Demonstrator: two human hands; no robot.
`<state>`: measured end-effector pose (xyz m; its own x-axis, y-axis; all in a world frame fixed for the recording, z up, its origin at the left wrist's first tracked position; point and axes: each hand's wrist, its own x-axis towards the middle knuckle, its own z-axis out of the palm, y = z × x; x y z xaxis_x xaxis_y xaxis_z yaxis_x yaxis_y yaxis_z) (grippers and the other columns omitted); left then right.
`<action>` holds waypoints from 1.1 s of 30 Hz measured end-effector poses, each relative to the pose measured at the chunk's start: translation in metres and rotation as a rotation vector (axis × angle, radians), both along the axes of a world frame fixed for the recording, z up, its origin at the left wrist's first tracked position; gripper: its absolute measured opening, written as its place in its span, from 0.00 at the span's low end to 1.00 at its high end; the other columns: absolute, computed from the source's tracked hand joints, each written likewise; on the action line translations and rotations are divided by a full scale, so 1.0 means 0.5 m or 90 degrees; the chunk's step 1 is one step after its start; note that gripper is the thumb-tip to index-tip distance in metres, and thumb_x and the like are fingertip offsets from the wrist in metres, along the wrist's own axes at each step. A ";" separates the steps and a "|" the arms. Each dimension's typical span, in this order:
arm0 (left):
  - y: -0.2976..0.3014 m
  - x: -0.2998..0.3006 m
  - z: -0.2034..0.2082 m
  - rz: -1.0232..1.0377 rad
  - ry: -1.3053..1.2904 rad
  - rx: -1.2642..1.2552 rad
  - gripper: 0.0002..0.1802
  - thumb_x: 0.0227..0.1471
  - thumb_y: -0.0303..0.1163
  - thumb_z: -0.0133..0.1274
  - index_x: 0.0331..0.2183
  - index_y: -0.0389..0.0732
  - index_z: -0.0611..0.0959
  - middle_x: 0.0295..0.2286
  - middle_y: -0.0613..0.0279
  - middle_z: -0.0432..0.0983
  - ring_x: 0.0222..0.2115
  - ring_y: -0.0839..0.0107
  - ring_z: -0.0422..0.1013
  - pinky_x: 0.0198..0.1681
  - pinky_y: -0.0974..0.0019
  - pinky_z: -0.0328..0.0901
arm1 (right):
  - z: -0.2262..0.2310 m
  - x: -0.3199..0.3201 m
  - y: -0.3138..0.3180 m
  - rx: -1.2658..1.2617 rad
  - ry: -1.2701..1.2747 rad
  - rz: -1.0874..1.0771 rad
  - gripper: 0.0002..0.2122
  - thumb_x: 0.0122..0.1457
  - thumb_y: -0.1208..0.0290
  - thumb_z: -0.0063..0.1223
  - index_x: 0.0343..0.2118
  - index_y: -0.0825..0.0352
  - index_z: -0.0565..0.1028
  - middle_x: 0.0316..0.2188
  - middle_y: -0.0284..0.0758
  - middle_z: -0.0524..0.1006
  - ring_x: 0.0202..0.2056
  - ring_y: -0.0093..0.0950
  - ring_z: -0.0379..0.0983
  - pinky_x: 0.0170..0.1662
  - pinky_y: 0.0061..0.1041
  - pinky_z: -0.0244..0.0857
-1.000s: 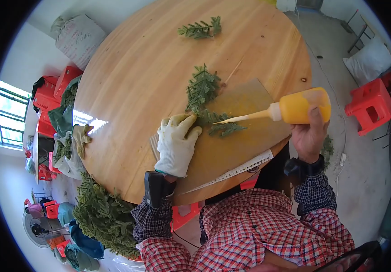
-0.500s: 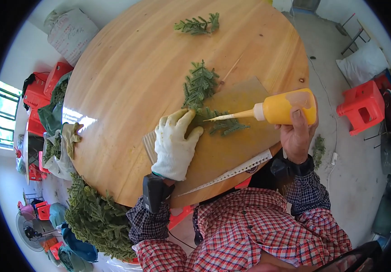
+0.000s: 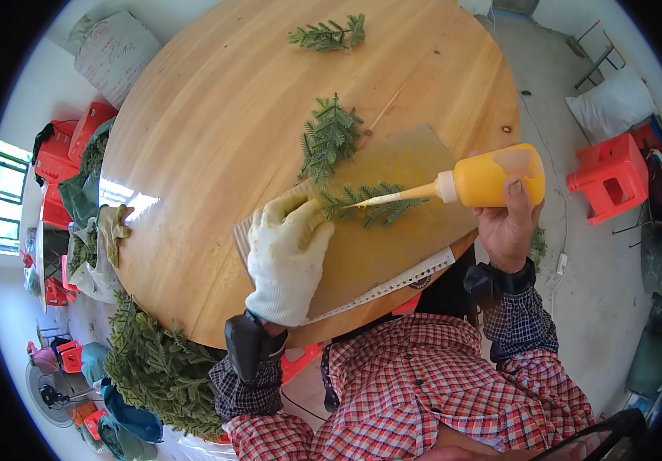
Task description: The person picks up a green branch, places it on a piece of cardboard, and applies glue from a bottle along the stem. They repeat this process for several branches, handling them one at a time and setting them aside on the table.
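My right hand (image 3: 507, 230), bare, is wrapped round a yellow squeeze bottle (image 3: 492, 178) tipped on its side. Its long pale nozzle points left and lies over a small green artificial fir sprig (image 3: 381, 213). My left hand (image 3: 288, 250), in a white knit glove, pinches the sprig's left end; the fingertips are partly hidden. Under the sprig is a brownish cardboard sheet (image 3: 392, 257) with yellowish smears. A larger fir sprig (image 3: 329, 142) lies just beyond my left hand, partly against the sheet's far edge. Another sprig (image 3: 327, 34) rests at the table's far side.
The round wooden table (image 3: 215, 138) fills the middle. A white perforated strip (image 3: 384, 287) lies along the cardboard's near edge. A big heap of fir branches (image 3: 162, 369) stands at the table's lower left. Red stools (image 3: 611, 178) and a fan (image 3: 50, 393) are around.
My left hand has moved slightly left and down, drawing the pinched sprig a little left. The bottle has shifted slightly right and its nozzle now lies over the sprig's needles.
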<state>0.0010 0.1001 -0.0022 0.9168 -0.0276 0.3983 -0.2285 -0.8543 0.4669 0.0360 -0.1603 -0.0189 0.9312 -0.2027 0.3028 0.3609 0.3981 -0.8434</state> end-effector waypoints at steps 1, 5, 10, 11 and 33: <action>-0.003 0.006 -0.002 -0.001 -0.044 -0.005 0.14 0.45 0.35 0.57 0.35 0.38 0.83 0.35 0.55 0.75 0.38 0.57 0.70 0.43 0.61 0.64 | 0.001 0.001 0.003 0.001 -0.001 0.003 0.18 0.60 0.64 0.48 0.49 0.69 0.64 0.40 0.49 0.75 0.30 0.27 0.74 0.23 0.20 0.66; 0.001 0.028 -0.021 -0.020 0.067 0.020 0.15 0.44 0.35 0.57 0.35 0.37 0.82 0.36 0.54 0.74 0.40 0.56 0.70 0.44 0.62 0.64 | 0.007 0.002 0.018 0.013 0.021 0.014 0.18 0.56 0.68 0.53 0.46 0.68 0.62 0.38 0.38 0.71 0.33 0.26 0.73 0.24 0.21 0.67; -0.002 0.036 -0.026 -0.023 0.103 0.000 0.16 0.44 0.35 0.57 0.36 0.37 0.82 0.36 0.53 0.74 0.40 0.56 0.70 0.44 0.62 0.64 | -0.001 -0.002 0.025 -0.019 0.008 -0.009 0.18 0.56 0.70 0.54 0.47 0.67 0.62 0.39 0.37 0.71 0.35 0.26 0.73 0.24 0.21 0.67; -0.002 0.036 -0.026 -0.021 0.098 0.003 0.16 0.44 0.34 0.57 0.36 0.37 0.82 0.36 0.53 0.74 0.40 0.56 0.70 0.44 0.62 0.64 | 0.001 -0.002 0.028 -0.018 0.003 -0.010 0.19 0.56 0.70 0.54 0.47 0.67 0.62 0.39 0.37 0.71 0.35 0.26 0.73 0.24 0.21 0.67; -0.004 0.038 -0.038 -0.019 0.089 -0.003 0.12 0.45 0.36 0.57 0.33 0.41 0.83 0.34 0.59 0.73 0.39 0.58 0.66 0.45 0.58 0.59 | 0.006 -0.011 0.036 -0.045 0.012 -0.026 0.23 0.53 0.71 0.58 0.49 0.67 0.60 0.39 0.38 0.72 0.35 0.28 0.74 0.25 0.21 0.69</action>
<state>0.0199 0.0982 -0.0211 0.9623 -0.0537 0.2667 -0.1858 -0.8458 0.5002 0.0305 -0.1424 -0.0157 0.9281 -0.2197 0.3005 0.3598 0.3225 -0.8755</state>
